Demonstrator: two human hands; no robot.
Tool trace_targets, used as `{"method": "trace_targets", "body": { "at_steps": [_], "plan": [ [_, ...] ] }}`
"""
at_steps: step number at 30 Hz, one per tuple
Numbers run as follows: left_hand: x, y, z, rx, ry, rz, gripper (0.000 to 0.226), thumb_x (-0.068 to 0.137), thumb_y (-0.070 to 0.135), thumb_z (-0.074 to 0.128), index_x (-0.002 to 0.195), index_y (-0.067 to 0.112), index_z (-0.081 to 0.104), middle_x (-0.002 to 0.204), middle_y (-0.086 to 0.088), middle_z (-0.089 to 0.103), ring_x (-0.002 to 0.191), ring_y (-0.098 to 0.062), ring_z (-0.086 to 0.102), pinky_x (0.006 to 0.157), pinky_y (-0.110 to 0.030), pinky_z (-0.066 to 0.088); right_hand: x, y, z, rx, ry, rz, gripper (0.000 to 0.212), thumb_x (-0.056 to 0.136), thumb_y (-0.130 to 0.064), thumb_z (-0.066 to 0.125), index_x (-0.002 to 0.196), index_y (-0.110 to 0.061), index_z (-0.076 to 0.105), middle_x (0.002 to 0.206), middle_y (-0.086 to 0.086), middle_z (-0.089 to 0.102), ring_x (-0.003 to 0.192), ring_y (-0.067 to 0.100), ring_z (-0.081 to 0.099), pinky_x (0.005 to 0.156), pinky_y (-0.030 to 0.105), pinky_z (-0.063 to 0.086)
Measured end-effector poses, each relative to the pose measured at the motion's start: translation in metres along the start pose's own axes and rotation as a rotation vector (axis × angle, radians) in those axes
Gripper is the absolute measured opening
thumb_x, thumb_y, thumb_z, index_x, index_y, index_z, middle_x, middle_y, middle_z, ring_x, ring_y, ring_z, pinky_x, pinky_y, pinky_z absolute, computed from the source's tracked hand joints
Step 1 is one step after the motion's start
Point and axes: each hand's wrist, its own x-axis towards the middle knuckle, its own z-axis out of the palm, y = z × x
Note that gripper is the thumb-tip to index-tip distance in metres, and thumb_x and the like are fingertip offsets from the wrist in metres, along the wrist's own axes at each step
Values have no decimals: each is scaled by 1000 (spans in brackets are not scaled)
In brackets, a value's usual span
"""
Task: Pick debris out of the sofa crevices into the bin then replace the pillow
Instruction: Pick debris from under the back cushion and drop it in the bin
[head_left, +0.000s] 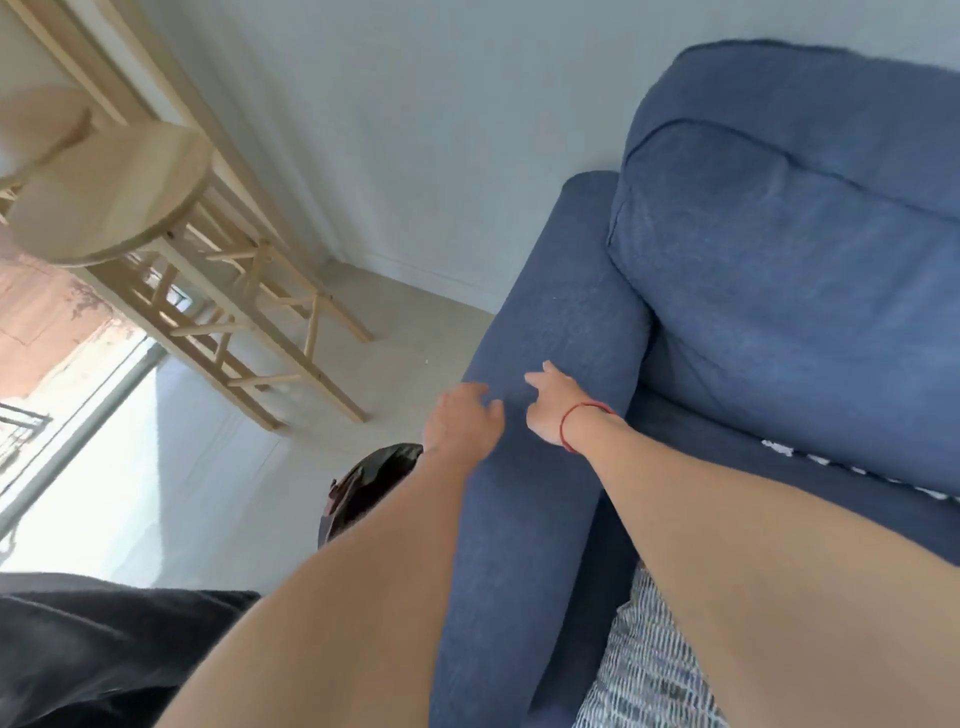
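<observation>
A blue fabric sofa (779, 270) fills the right of the tilted head view, with its armrest (550, 364) running down the middle. My left hand (465, 421) rests on the armrest's left side, fingers apart and holding nothing. My right hand (553, 405), with a red string at the wrist, lies on top of the armrest, fingers spread and empty. White debris (779, 448) lies in the crevice between seat and back cushion at the right. A bin lined with a black bag (363, 483) stands on the floor left of the armrest, partly hidden by my left arm. A grey-and-white patterned pillow (644, 670) shows under my right arm.
Wooden stools (119, 192) and a wooden frame (291, 338) stand against the pale wall at the upper left. A glass door (78, 415) lets in bright light at the left. Dark cloth (93, 654) fills the lower left corner.
</observation>
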Motion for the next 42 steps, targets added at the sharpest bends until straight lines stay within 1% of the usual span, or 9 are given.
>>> {"method": "trace_targets", "body": {
  "at_steps": [1,7,12,18,23,28,31,36,42],
  "plan": [
    [1,18,10,24,-1,39,31,94,32,50,121,20,59,120,-6,63,109,-25,61,97,-40,50,-3,20,-13,24,33,24,61,95,-3,41,152,-18,28,165,-3,1,149,23,20,118,38,29],
    [-6,118,96,101,-94,166,48,94,36,50,139,21,49,132,-7,58,121,-26,56,101,-39,46,-21,151,-77,67,197,182,50,95,-4,41,144,-10,39,161,5,17,143,31,29,113,39,33],
    [-18,173,177,174,-220,223,47,93,35,51,138,22,49,135,-4,57,123,-25,55,103,-37,45,-39,247,-98,116,190,326,47,98,-10,41,145,-8,38,162,8,15,146,31,24,118,41,27],
    [-9,216,269,291,-366,268,46,95,33,49,140,22,46,139,-2,52,128,-23,50,103,-35,41,-42,345,-99,252,179,461,41,96,-7,44,138,-5,46,146,14,45,130,32,48,106,37,43],
    [14,222,337,422,-490,285,49,96,34,46,145,27,38,143,-1,46,125,-24,52,104,-38,43,-25,407,-77,299,100,529,47,93,-4,44,139,-10,46,147,10,43,133,29,46,109,36,41],
    [40,220,390,515,-588,389,54,96,24,49,146,36,34,152,1,36,130,-26,48,105,-41,44,2,445,-55,236,61,475,66,90,1,45,150,-21,30,158,3,25,142,28,31,115,40,33],
    [52,214,408,619,-598,455,64,95,23,52,149,43,23,158,-1,24,136,-32,38,109,-45,39,13,454,-46,161,63,445,81,85,6,43,152,-34,21,157,-4,21,137,30,25,109,48,39],
    [59,219,421,757,-587,491,68,96,23,53,150,43,16,152,-5,35,134,-35,36,110,-44,37,29,467,-46,109,-26,461,78,87,4,46,151,-33,22,157,-2,21,141,32,16,111,50,38],
    [68,227,431,917,-615,498,68,95,22,54,151,29,18,145,-11,44,133,-35,39,107,-42,42,43,469,-50,87,-83,512,87,81,10,52,153,-28,19,155,2,27,143,33,16,112,48,37]
  ]
}}
